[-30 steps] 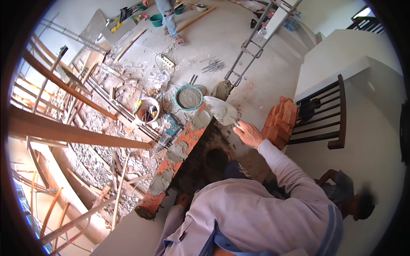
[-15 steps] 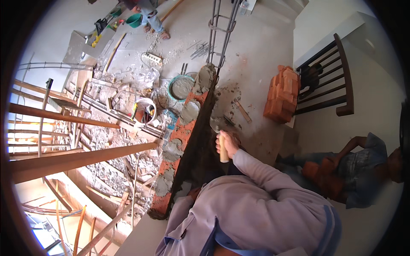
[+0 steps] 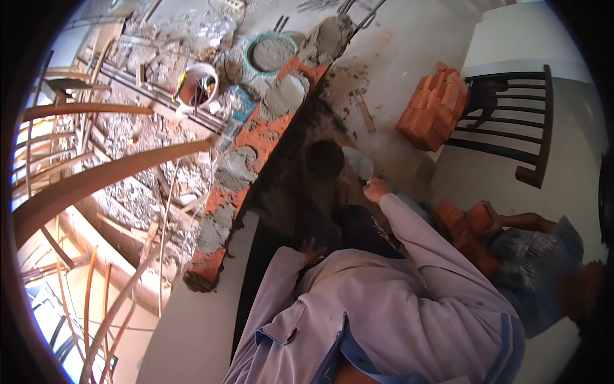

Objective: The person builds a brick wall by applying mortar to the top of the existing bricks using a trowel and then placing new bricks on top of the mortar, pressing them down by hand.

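My right hand (image 3: 377, 189) is closed round the handle of a trowel (image 3: 364, 168), its grey blade pointing away from me beside a dark round shape (image 3: 324, 160) I cannot make out. My left hand (image 3: 311, 251) is low by my dark trousers, fingers spread, with nothing seen in it. On my left runs a low red brick wall (image 3: 261, 131) with patches of grey mortar (image 3: 284, 96) along its top. Its near side lies in dark shadow.
At right a co-worker (image 3: 527, 256) holds red bricks (image 3: 470, 221). A brick stack (image 3: 435, 109) stands by a dark railing (image 3: 505, 150). Beyond the wall are a mortar tub (image 3: 271, 54), a white bucket (image 3: 197, 86), rubble (image 3: 137, 166) and a wooden beam (image 3: 115, 173).
My view has turned and dropped nearer the wall. The trowel has swung round, its blade now away from the wall. My left hand has come into view, and the co-worker with bricks shows closer.
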The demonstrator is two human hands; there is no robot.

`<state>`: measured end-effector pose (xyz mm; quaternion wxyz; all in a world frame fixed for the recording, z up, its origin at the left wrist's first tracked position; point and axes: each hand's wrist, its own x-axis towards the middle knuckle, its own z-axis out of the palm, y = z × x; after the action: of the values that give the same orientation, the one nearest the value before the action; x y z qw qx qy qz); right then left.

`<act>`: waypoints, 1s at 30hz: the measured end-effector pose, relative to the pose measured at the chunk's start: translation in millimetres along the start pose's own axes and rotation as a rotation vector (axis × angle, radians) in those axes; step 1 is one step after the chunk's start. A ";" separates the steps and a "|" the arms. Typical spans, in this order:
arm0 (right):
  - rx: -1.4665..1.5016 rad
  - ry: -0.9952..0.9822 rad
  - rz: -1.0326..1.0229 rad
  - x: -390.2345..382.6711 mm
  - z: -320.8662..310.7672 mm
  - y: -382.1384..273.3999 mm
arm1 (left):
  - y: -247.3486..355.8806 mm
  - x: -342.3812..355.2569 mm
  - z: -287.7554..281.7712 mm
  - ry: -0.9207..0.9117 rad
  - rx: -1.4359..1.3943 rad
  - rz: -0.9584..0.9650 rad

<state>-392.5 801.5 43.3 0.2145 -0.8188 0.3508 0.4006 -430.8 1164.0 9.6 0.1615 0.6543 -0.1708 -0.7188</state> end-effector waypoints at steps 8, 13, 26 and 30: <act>-0.269 -0.199 -0.348 60.4 75.7 61.5 | 48.1 19.3 14.5 -0.134 0.377 0.106; -0.297 -0.226 -0.263 -1.7 29.4 -29.0 | -27.3 56.8 52.2 0.030 0.176 0.013; -0.327 -0.089 -0.231 48.8 51.9 18.1 | -7.4 57.5 46.0 -0.100 0.519 0.125; 0.004 -0.207 -0.184 18.3 49.7 -13.9 | 27.6 14.5 26.4 -0.048 0.209 -0.029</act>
<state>-399.3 834.7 0.3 0.2869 -0.8014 0.2512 0.4608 -458.2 1133.7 11.7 0.0778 0.6526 -0.2389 -0.7148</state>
